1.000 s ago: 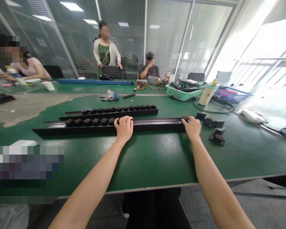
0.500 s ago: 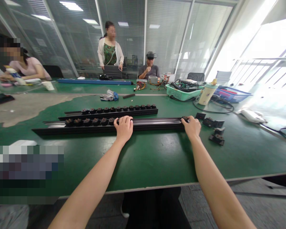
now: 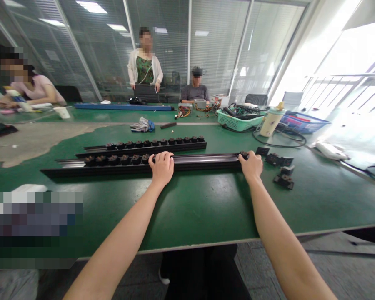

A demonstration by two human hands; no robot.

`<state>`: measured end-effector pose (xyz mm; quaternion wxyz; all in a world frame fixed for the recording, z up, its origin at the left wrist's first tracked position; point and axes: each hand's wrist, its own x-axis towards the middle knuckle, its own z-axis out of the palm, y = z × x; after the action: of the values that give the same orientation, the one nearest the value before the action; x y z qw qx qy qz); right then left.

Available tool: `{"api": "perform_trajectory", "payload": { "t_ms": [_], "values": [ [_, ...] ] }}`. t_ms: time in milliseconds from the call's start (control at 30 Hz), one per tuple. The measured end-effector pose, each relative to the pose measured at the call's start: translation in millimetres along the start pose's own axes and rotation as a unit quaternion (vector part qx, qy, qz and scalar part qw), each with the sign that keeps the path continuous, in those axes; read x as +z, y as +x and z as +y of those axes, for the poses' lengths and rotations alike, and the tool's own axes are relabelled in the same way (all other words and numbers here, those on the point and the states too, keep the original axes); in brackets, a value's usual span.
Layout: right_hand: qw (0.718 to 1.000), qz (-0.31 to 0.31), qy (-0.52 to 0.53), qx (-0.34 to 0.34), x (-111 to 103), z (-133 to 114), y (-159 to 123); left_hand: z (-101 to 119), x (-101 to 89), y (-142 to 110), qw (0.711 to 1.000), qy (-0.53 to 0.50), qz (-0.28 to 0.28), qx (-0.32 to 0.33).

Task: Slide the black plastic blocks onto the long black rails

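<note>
A long black rail lies across the green table in front of me, with several black sockets set in its left half. My left hand is curled over the rail near its middle, beside the last socket. My right hand grips the rail's right end, fingers closed over a black socket there. A second black rail filled with sockets lies parallel just behind.
Loose black sockets lie right of my right hand. Farther back stand a green basket of cables, a pale jug, a blue tray and a cloth. Three other people are at the far and left sides.
My hands and the rail have stayed put. The standing person at the back has shifted slightly to the right.
</note>
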<state>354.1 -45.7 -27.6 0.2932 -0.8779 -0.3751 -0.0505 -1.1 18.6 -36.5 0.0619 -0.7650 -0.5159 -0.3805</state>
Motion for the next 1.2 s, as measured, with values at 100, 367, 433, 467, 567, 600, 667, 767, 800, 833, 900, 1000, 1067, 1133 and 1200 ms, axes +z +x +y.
{"api": "perform_trajectory", "payload": {
  "t_ms": [100,367,433,467,567,600,667,767,800,833,900,1000,1067,1133,1200],
  "values": [
    [1.000,0.016,-0.007,0.023,-0.2,-1.9,-1.6,0.4,-0.4,0.1,1.000,-0.002,0.000,0.001],
    [0.997,-0.029,-0.015,0.069,-5.3,-6.1,-3.8,1.3,-0.7,-0.9,1.000,-0.002,-0.005,-0.003],
    [0.997,-0.036,-0.014,0.068,-6.9,-6.1,-4.1,1.5,-0.9,-0.9,1.000,-0.002,-0.007,-0.005],
    [0.997,-0.039,-0.012,0.068,-7.5,-5.8,-4.1,1.5,-1.0,-0.9,1.000,-0.001,-0.008,-0.006],
    [0.997,-0.041,-0.002,0.064,-8.8,-3.8,-4.1,1.1,-0.5,-0.7,1.000,-0.001,-0.005,-0.003],
    [0.997,-0.040,0.002,0.062,-8.9,-3.0,-4.0,0.9,-0.2,-0.7,1.000,-0.002,-0.003,-0.001],
    [0.997,-0.036,0.009,0.061,-8.6,-2.0,-3.9,0.6,0.1,-0.6,1.000,-0.005,0.000,0.000],
    [0.998,-0.030,0.005,0.064,-8.0,-1.7,-4.0,1.0,-0.2,-0.6,1.000,-0.004,-0.004,-0.002],
    [0.998,-0.029,0.003,0.064,-7.9,-1.9,-4.0,1.3,-0.5,-0.5,1.000,-0.003,-0.006,-0.003],
    [0.998,-0.028,0.000,0.063,-7.9,-2.0,-4.1,1.6,-0.8,-0.5,1.000,-0.002,-0.008,-0.003],
    [0.998,-0.027,-0.003,0.062,-8.2,-2.1,-4.0,2.2,-1.5,-0.4,1.000,-0.001,-0.010,-0.004],
    [0.997,-0.028,-0.006,0.065,-8.5,-1.4,-3.2,2.5,-1.8,-0.2,1.000,0.000,-0.013,-0.005],
    [0.997,-0.028,-0.005,0.067,-8.1,-0.6,-2.4,2.4,-1.5,-0.1,1.000,0.001,-0.013,-0.006],
    [0.997,-0.026,-0.004,0.067,-7.4,0.2,-1.6,2.2,-1.2,0.0,1.000,0.002,-0.012,-0.006],
    [0.997,-0.024,-0.004,0.068,-6.7,0.8,-0.9,2.0,-1.0,-0.1,1.000,0.003,-0.010,-0.005]
  ]
}}
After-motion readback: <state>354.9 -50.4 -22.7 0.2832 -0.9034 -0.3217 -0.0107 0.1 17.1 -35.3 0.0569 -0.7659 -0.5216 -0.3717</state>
